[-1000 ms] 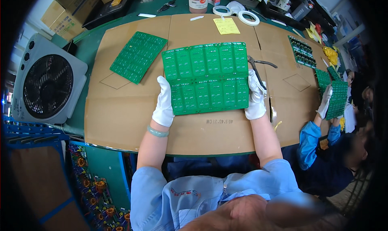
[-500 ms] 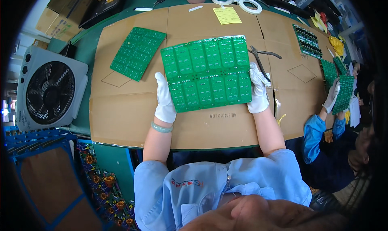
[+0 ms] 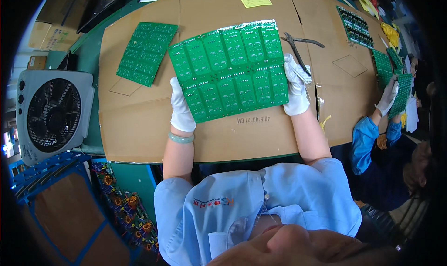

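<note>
We see a brown cardboard sheet [image 3: 139, 126] covering the table under both hands, the largest thing here. To the left of our left fingers stands a grey box fan [image 3: 53, 114]. Between our two hands we hold a large green circuit board panel [image 3: 230, 68], lifted off the cardboard and tilted. Our left hand [image 3: 181, 108], in a white glove, has its fingers curled closed over the panel's left edge, thumb hidden behind it. Our right hand [image 3: 295, 85], gloved too, clamps the panel's right edge the same way. Up and left of the left fingers a smaller green board [image 3: 146, 52] lies flat on the cardboard, apart from the panel. Just above the right fingers lie metal cutters [image 3: 298, 45]. Far right of them, a co-worker's gloved hand [image 3: 387, 98] grips another green board [image 3: 402, 91].
</note>
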### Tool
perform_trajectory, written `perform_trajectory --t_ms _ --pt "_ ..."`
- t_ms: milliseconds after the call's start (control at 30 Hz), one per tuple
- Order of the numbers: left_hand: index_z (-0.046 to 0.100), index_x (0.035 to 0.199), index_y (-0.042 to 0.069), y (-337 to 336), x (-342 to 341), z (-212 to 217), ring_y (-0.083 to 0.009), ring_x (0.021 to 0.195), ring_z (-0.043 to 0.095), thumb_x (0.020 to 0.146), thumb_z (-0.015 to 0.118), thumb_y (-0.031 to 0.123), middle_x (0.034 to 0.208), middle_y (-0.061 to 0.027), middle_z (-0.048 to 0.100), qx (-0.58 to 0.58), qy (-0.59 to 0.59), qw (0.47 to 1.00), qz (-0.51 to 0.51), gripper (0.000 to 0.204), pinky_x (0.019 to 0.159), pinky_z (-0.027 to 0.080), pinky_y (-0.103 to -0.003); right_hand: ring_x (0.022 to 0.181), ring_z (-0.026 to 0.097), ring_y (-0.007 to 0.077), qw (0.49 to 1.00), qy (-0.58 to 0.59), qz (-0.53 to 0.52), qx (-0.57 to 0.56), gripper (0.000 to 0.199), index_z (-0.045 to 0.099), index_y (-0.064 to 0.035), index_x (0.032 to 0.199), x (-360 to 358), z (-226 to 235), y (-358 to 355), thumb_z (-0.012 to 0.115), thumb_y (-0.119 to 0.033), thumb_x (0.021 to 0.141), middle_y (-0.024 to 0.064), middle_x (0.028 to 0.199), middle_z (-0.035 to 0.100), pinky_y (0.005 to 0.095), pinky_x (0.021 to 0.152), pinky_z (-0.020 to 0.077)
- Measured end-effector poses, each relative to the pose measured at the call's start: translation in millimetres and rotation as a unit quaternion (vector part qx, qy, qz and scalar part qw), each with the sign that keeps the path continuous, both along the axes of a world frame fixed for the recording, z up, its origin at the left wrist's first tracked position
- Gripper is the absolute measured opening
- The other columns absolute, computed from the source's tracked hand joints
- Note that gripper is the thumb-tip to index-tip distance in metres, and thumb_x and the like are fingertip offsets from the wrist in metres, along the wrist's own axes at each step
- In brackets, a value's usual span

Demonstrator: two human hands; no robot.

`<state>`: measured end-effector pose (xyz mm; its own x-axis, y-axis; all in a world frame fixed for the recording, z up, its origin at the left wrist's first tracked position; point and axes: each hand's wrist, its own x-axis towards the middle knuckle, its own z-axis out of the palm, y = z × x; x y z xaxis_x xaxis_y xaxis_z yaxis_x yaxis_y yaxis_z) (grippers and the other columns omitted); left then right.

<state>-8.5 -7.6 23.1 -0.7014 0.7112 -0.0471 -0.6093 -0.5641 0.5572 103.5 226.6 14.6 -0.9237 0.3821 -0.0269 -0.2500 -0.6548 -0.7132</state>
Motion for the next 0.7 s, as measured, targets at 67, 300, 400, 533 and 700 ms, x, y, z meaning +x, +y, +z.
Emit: perform_trajectory --t_ms 67,300,400,533,700 --pt "0.03 0.138 0.012 2 1 10 -0.0283 0.119 0.045 0.089 0.039 0.054 0.135 -0.0104 0.04 -0.024 0.007 1.0 0.011 0.065 0.097 0.041 -0.045 0.091 0.056 0.011 1.0 0.002 -0.001 -0.019 0.013 0.052 -0.0093 0.1 -2 4 -1 0.052 -0.016 0.089 0.002 0.099 0.059 0.0258 0.081 0.0449" --pt "0.033 0.136 0.009 9 -3 33 -0.0279 0.116 0.047 0.089 0.038 0.055 0.133 -0.0117 0.043 -0.028 0.049 0.997 0.043 0.065 0.095 0.043 -0.044 0.096 0.056 0.0146 0.998 0.02 -0.037 -0.047 0.018 0.052 -0.0054 0.103 -6 33 -1 0.051 -0.016 0.088 0.0054 0.103 0.059 0.0288 0.086 0.0451" --pt "0.035 0.135 0.01 11 -9 46 -0.0272 0.116 0.048 0.09 0.041 0.053 0.133 -0.0115 0.044 0.012 0.062 0.997 0.051 0.063 0.096 0.042 -0.044 0.093 0.055 0.013 0.995 0.007 -0.097 -0.018 0.024 0.052 -0.0021 0.108 -14 49 -7 0.051 -0.017 0.088 0.0049 0.099 0.058 0.0272 0.084 0.044" --pt "0.037 0.133 0.008 10 -16 55 -0.0263 0.113 0.05 0.09 0.041 0.052 0.129 -0.0115 0.047 0.029 0.063 0.994 0.087 0.062 0.094 0.044 -0.043 0.089 0.053 0.0109 0.99 0.015 -0.135 0.038 0.018 0.055 -0.0006 0.101 -32 78 -7 0.049 -0.01 0.087 0.0034 0.095 0.056 0.0244 0.082 0.0417" --pt "0.043 0.127 0.006 7 -23 74 -0.0194 0.105 0.055 0.093 0.034 0.049 0.119 -0.0089 0.055 0.052 0.09 0.993 0.051 0.057 0.089 0.047 -0.034 0.09 0.059 0.0156 0.977 0.029 -0.167 0.128 0.022 0.054 -0.0029 0.108 -41 81 4 0.044 -0.015 0.092 0.007 0.101 0.06 0.0296 0.082 0.0466"
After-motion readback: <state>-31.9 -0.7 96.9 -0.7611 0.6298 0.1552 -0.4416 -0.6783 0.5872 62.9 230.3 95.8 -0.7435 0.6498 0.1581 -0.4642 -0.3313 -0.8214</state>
